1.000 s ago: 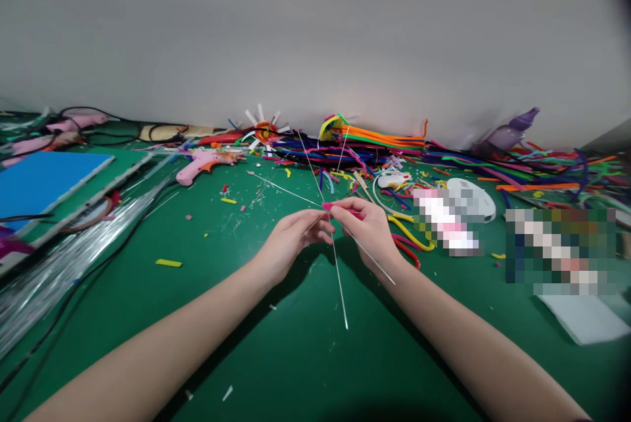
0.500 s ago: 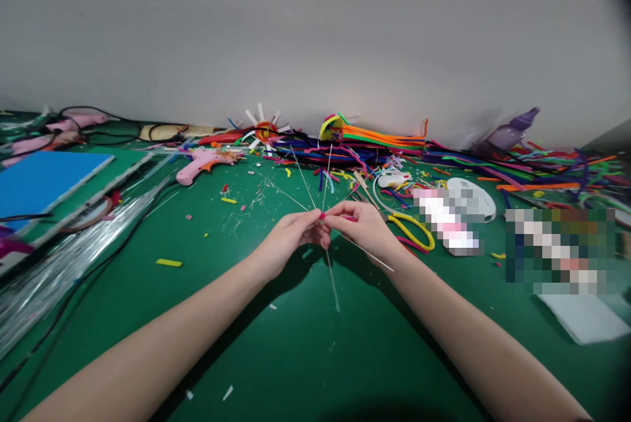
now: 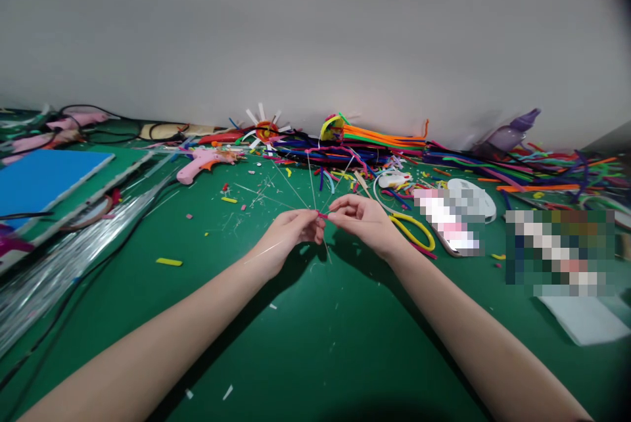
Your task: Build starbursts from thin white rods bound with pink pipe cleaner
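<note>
My left hand (image 3: 290,233) is closed in a pinch at the hub of several thin, pale, stiff spokes (image 3: 311,179), which fan out above and below the fingers. A short length of magenta pipe cleaner (image 3: 323,215) runs from that hub toward my right hand (image 3: 367,223). The right thumb and index finger pinch its other end, while the remaining right fingers are loosely curled. Both hands are just above the green table (image 3: 276,350). Close to the right wrist lie scissors with yellow handles (image 3: 417,233), partly hidden by the hand.
A pink glue gun (image 3: 201,165) lies left of centre, its cord trailing toward me. Clear plastic strips (image 3: 113,231) and a blue board (image 3: 49,179) are at left. Bundled pipe cleaners (image 3: 384,135) line the wall. A phone (image 3: 448,225), its screen blurred, and a purple bottle (image 3: 507,136) are at right.
The spokes have turned between my fingers; the one that crossed the right wrist is gone from there, and one now lies over the left wrist. My right hand has moved slightly right, showing more magenta pipe cleaner.
</note>
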A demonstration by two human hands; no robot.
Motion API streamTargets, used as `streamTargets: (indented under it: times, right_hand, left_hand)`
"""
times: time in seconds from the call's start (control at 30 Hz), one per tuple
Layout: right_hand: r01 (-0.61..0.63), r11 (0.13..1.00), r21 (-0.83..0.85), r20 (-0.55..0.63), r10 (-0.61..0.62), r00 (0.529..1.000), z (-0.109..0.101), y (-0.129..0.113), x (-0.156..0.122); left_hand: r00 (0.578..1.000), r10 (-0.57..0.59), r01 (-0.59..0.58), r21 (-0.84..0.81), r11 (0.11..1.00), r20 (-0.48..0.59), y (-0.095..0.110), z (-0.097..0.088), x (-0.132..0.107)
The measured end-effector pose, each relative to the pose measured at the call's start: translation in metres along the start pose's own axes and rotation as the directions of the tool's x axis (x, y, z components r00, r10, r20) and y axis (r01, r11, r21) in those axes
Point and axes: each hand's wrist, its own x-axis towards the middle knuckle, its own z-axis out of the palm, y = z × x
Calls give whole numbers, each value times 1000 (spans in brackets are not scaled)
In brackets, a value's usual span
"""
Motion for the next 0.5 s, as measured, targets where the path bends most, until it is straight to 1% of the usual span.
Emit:
streamTargets:
  times: [0.1,0.23,0.5]
  right_hand:
    - [39,999,-31,12,-38,999,-2,3,1]
    - [80,988,-132,35,-76,997,-5,7,2]
    - [95,966,-240,65,-82,995,-11,3,3]
  left_hand:
    - [1000,-3,3,5,1000,-1,-1,-1,1]
    - [1000,-20,20,12,1000,18,-3,-1,1]
    - [990,-51,48,27,998,131,-4,-3,2]
